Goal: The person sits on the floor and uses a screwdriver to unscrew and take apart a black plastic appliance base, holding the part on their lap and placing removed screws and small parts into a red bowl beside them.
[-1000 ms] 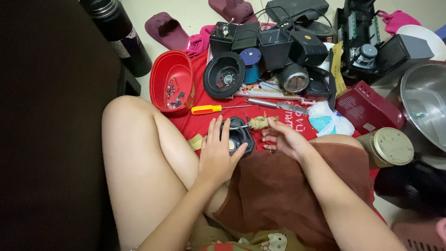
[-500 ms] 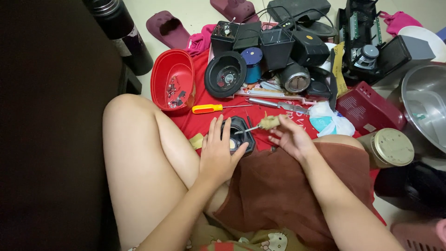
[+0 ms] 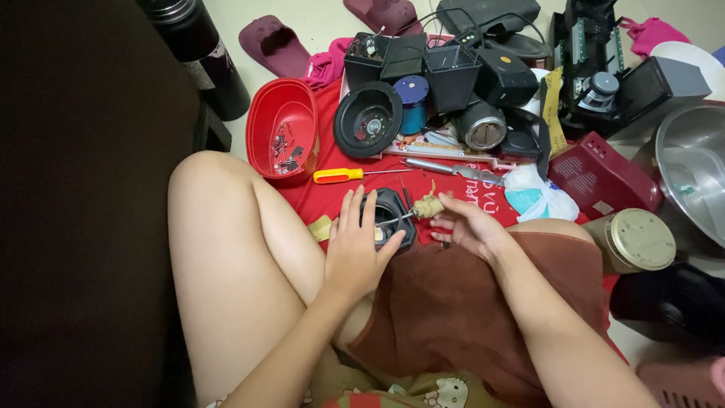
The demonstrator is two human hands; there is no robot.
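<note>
My left hand (image 3: 355, 249) lies flat on a small black round part (image 3: 389, 215) that rests by my knee on the red cloth (image 3: 325, 198). My right hand (image 3: 464, 224) grips a screwdriver by its tan handle (image 3: 428, 206); the thin shaft runs left into the middle of the black part. A second screwdriver with a yellow and orange handle (image 3: 341, 175) lies on the cloth just beyond my left hand.
A red bowl (image 3: 283, 128) with several screws stands at the left. Black housings, a round black dish (image 3: 368, 121), a blue can (image 3: 411, 102) and a metal cylinder (image 3: 482, 125) crowd the back. A steel bowl (image 3: 691, 174) and a lidded tin (image 3: 640, 240) are at the right.
My right hand with the tan-handled screwdriver has shifted slightly about the black part; my left hand stays pressed on it.
</note>
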